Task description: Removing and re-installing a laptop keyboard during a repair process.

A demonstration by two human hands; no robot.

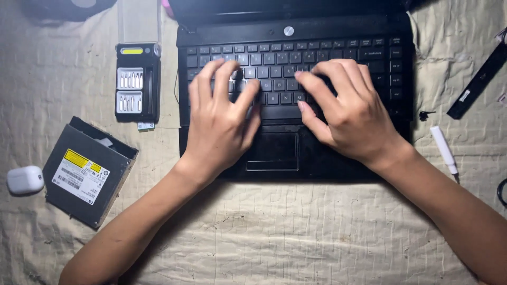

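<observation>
1. Head view, looking straight down: a black laptop (296,95) lies open on a tabletop covered with a wrinkled pale cloth (296,232), in the upper middle of the picture.
2. The left hand (222,116) rests on the left half of the keyboard, fingers spread and slightly bent, tips on the keys — it grips nothing.
3. The right hand (346,111) lies over the right half of the keyboard, fingers curled down onto the keys and the thumb near the long bottom key; it too holds nothing.
4. The touchpad (273,151) shows between the two wrists, uncovered.
5. Just left of the laptop lies a black screwdriver-bit case (138,82) with two rows of small metal bits and a yellow strip at its top.
6. Lower left, well apart from the hands, lies a flat grey disc drive (87,171) with a white and yellow label — beside it, at the left edge, a small white rounded case (25,180).
7. To the right of the laptop: a tiny dark screw-like piece (424,113), a white pen-shaped tool (443,149) and a long black strip (478,82) lying slantwise near the right edge.
</observation>
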